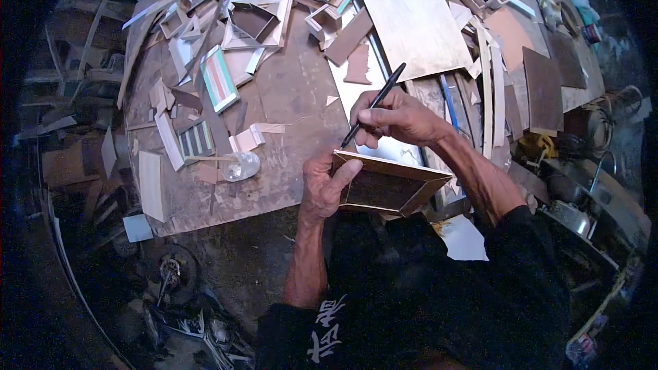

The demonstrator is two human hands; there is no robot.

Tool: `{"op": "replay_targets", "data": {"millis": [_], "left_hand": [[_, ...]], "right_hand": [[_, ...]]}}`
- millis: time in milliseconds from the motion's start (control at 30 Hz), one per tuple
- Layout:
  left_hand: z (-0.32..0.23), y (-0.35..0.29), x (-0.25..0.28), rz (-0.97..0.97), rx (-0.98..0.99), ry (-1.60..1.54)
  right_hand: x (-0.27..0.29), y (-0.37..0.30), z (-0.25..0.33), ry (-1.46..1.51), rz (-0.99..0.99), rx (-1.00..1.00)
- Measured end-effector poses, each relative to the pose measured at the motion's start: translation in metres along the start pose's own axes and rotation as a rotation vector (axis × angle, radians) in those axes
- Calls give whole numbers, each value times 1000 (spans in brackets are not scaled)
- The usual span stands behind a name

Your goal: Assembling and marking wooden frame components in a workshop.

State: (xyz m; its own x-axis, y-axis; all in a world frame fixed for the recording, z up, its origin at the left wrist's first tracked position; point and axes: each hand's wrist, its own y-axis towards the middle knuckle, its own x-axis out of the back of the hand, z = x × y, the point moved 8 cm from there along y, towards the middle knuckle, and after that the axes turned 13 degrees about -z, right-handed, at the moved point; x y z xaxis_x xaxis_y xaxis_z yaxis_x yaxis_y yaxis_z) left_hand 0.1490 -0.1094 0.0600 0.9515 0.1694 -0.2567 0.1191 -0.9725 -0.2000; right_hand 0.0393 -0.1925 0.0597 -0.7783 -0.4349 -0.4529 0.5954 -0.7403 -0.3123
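My left hand (327,183) grips a shallow wooden box or frame (384,190) by its left corner, thumb laid over the edge. The piece is tilted in front of my body, with a dark inner face and pale rim edges. In my right hand (397,118) is a black pen (389,88), its tip pointing down at the far left corner of that frame, close to my left fingers. Whether the tip touches the wood I cannot tell. My right wrist passes over the frame's far side.
A brown worktable (274,130) carries scattered wood scraps. Left of my hands stands a clear jar (240,166) with a stick across it. Beyond lie a striped small panel (219,79), an open wooden box (257,22) and a pale board (413,20). Long strips (488,89) lie at the right.
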Motion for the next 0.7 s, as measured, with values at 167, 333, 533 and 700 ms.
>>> {"op": "replay_targets", "data": {"millis": [167,333,533,700], "left_hand": [[4,0,-6,31,-32,-47],[5,-3,-8,47,-44,-13],[4,-4,-17,90,-54,-25],[13,-6,-7,33,-54,36]], "right_hand": [[2,-5,-7,95,8,-45],[0,-9,-12,139,40,-39],[3,-10,-15,144,30,-39],[5,-12,-18,132,19,-42]]}}
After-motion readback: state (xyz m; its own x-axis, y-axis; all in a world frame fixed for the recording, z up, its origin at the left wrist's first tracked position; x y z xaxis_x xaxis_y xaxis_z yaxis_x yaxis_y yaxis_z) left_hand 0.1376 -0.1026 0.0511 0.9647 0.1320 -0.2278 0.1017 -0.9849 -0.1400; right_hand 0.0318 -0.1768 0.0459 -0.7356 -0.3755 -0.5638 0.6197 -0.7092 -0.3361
